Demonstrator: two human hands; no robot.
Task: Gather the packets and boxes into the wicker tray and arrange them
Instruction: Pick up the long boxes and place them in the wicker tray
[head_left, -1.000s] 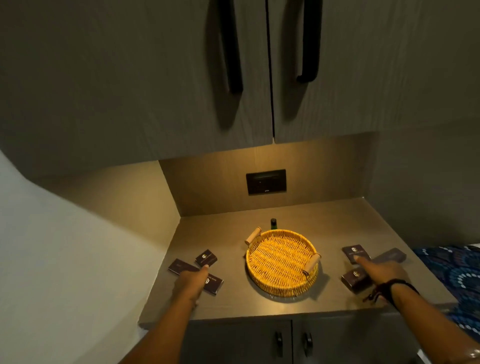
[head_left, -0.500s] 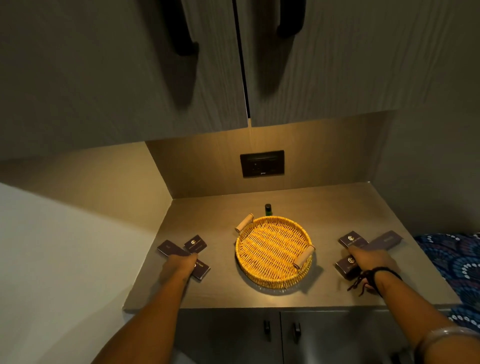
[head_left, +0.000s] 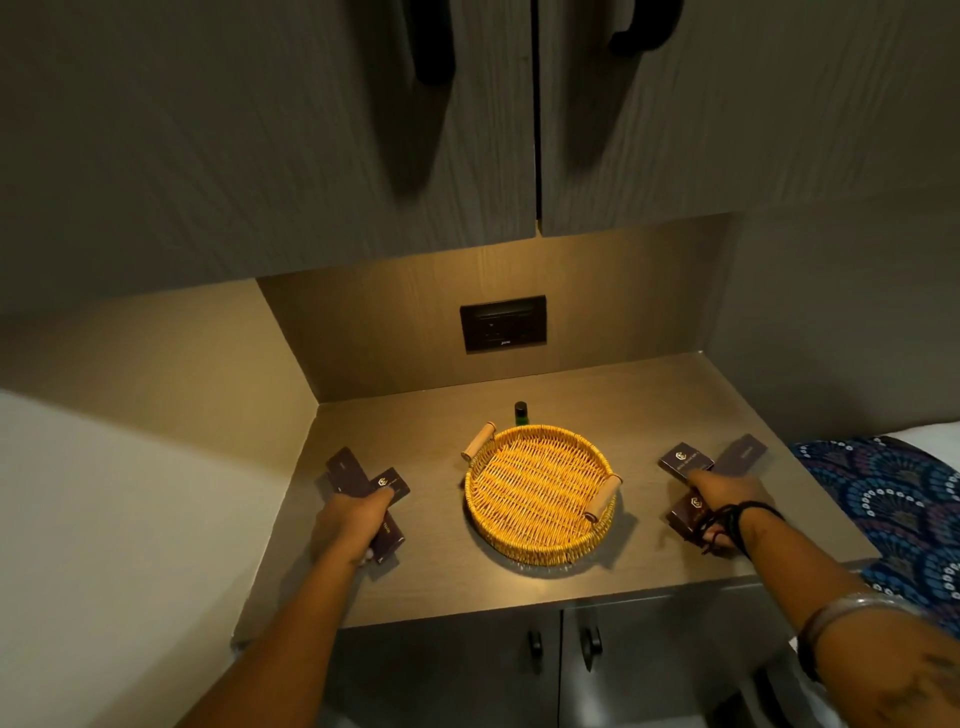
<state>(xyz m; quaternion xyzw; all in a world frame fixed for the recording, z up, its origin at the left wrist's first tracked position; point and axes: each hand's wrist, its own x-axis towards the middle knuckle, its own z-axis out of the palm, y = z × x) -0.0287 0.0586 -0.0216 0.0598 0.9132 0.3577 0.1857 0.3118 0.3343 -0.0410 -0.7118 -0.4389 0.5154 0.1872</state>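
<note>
Tray (head_left: 540, 493) at counter (head_left: 675, 405) centre, empty. Our left hand (head_left: 350, 525) grips packets (head_left: 363, 480) near the left edge; our right hand (head_left: 724, 496) covers boxes (head_left: 683, 460) near the right edge, grip unclear.

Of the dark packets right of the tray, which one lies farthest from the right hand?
The long plain packet at the far right, angled toward the back; the logo box and the near box touch the right hand.
</note>
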